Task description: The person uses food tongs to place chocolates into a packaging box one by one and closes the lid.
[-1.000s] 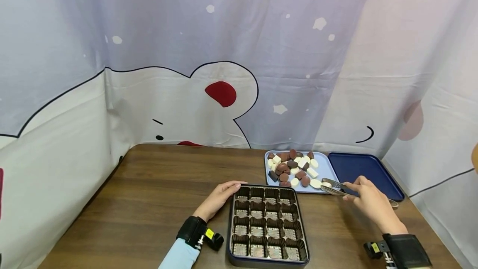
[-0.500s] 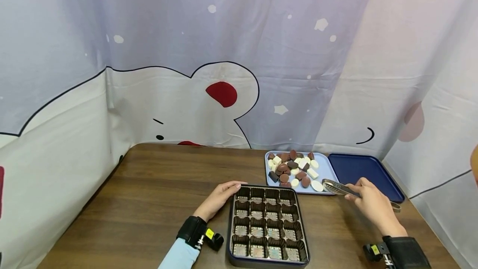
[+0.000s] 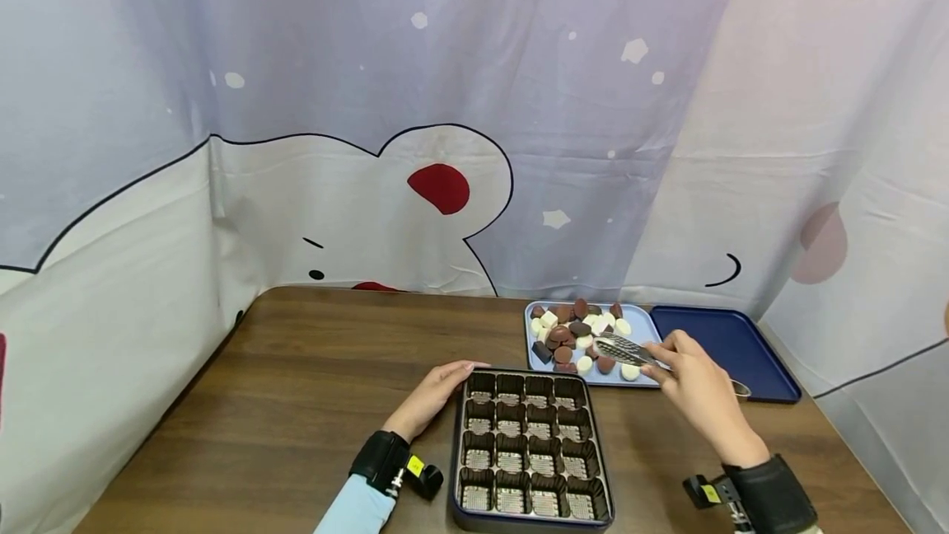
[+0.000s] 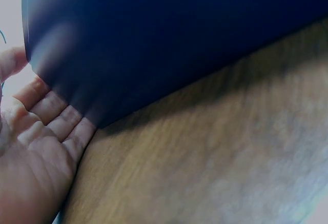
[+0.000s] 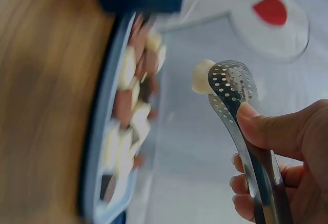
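The right grip (image 3: 700,390) is closed around steel tongs (image 5: 233,83), thumb on one arm and fingers on the other, and the tongs hold a white piece (image 5: 201,76) that juts out from their perforated heads. With so little of it caught, a light, even squeeze looks wisest — pressing harder could pop it loose. The heads hang over the light blue tray (image 3: 643,328), on the far right part of the worktop (image 3: 326,369), where brown and white chocolates (image 3: 559,336) lie heaped; carrying level and well above the heap should avoid knocking any. The dark blue tray (image 3: 712,336) sits right beside it. Nearer, the box (image 3: 534,522) has four-by-four compartments (image 3: 511,501), and the left grip (image 3: 426,402) rests at its far left corner, fingers laid against the wall, not wrapped round it; a steady touch there should stop the box sliding.

No brand or writing can be read: the yellow labels (image 3: 416,464) on the wrist cameras (image 3: 426,482) are too small to make out, and the curtain (image 3: 578,105) behind shows drawn shapes — no letters
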Demonstrator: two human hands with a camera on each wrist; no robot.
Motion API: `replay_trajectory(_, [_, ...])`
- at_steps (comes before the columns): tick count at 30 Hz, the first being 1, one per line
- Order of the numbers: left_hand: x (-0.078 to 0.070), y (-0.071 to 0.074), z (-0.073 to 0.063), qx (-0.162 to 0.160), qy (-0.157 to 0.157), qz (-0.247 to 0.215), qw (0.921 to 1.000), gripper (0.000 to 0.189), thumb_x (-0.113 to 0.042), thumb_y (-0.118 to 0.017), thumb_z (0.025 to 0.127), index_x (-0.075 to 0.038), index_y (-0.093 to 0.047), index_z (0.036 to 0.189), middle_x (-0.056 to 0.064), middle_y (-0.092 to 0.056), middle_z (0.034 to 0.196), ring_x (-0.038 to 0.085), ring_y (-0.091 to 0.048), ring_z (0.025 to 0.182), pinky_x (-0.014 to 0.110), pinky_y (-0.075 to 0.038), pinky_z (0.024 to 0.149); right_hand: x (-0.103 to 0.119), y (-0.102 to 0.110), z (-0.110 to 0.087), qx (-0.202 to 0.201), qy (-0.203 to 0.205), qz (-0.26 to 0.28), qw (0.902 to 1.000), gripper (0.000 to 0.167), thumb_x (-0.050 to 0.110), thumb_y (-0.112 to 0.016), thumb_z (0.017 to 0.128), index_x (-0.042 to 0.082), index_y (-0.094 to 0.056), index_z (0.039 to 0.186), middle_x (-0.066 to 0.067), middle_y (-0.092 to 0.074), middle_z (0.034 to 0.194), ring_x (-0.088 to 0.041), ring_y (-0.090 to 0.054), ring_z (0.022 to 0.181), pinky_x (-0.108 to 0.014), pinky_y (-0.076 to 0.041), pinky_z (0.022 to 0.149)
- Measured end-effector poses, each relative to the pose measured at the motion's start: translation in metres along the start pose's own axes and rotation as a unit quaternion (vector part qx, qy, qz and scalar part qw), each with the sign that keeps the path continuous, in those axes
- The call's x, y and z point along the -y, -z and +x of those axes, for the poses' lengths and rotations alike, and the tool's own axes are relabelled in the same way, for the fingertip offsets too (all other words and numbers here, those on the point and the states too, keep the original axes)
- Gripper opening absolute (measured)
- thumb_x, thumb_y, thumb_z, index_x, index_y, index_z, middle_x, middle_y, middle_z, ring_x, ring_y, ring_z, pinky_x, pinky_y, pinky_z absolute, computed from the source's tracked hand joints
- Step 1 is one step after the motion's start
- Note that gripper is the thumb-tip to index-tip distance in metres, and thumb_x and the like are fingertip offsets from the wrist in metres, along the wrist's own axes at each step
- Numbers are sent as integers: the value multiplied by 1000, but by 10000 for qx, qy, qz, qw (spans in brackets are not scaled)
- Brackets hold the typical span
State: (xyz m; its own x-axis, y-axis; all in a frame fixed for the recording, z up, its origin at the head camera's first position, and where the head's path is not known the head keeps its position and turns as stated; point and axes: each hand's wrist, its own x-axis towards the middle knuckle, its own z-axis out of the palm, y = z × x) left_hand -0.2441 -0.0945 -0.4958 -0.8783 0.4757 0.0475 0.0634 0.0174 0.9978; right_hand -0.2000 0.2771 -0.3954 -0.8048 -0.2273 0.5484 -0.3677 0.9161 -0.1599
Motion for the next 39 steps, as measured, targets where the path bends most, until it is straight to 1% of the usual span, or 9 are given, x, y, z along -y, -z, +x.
replay_trajectory(4, [1, 0, 0, 61, -16, -81, 9999, 43, -38, -39, 102, -13, -57, 132, 7, -61, 128, 18, -57, 117, 29, -42, 99, 30, -2, 12, -194, 505, 146, 9984, 34, 15, -81, 71, 7, -74, 104, 6, -48, 82, -6, -39, 66, -21, -31, 51])
replay_trajectory(8, [1, 1, 0, 20, -58, -13, 10000, 43, -38, -40, 102, -12, -57, 132, 7, -61, 128, 18, -56, 118, 29, -41, 100, 57, -6, 26, -216, 1002, 336, 9942, 37, 15, -83, 69, 7, -74, 104, 6, -50, 84, -5, -42, 66, -20, -35, 52])
replay_trajectory(12, [2, 2, 0, -28, -76, 162, 9998, 43, -38, -40, 102, -12, -58, 131, 6, -60, 130, 19, -52, 123, 34, -36, 106, 82, -13, 37, 14, 1435, 441, 9887, 36, 17, -82, 70, 9, -74, 105, 5, -49, 84, -5, -45, 67, -18, -38, 53])
replay_trajectory(16, [2, 1, -1, -170, 26, 377, 9991, 44, -41, -40, 101, -14, -58, 131, 5, -57, 134, 23, -46, 129, 43, -29, 111, 101, -23, 39, 434, 1740, 411, 9829, 34, 20, -80, 74, 11, -73, 107, 5, -48, 86, -6, -45, 69, -17, -36, 53])
replay_trajectory(21, [3, 1, -1, -255, 176, 427, 9986, 45, -44, -40, 100, -16, -58, 131, 5, -55, 135, 24, -44, 131, 46, -28, 112, 111, -35, 35, 872, 1857, 321, 9782, 37, 24, -77, 78, 12, -71, 113, 5, -44, 86, -5, -38, 67, -17, -29, 54])
replay_trajectory(27, [2, 2, 0, -86, 114, 219, 9997, 43, -43, -39, 101, -18, -59, 131, 2, -59, 130, 16, -53, 120, 34, -38, 103, 117, -45, 35, 926, 2110, 247, 9728, 32, 23, -78, 78, 13, -73, 108, 5, -38, 83, -8, -35, 70, -19, -28, 56])
replay_trajectory(31, [2, 1, -1, -100, 120, 204, 9997, 42, -42, -39, 101, -18, -59, 130, 1, -60, 129, 14, -53, 119, 32, -39, 101, 120, -49, 36, 1039, 2206, 174, 9697, 30, 23, -78, 78, 13, -73, 106, 3, -38, 83, -9, -35, 71, -19, -30, 56])
replay_trajectory(35, [2, 1, 0, -182, 173, 283, 9993, 43, -43, -40, 101, -17, -59, 131, 3, -58, 132, 18, -50, 125, 39, -34, 108, 120, -47, 36, 1199, 2059, 176, 9710, 36, 24, -78, 78, 10, -71, 111, 2, -42, 87, -10, -37, 74, -21, -32, 58])
replay_trajectory(39, [2, 0, -1, -345, 207, 378, 9985, 48, -43, -42, 100, -11, -56, 133, 9, -53, 137, 27, -42, 133, 48, -27, 112, 117, -42, 35, 1232, 1804, 268, 9755, 41, 23, -78, 78, 11, -69, 116, 3, -41, 87, -10, -37, 73, -20, -29, 56])
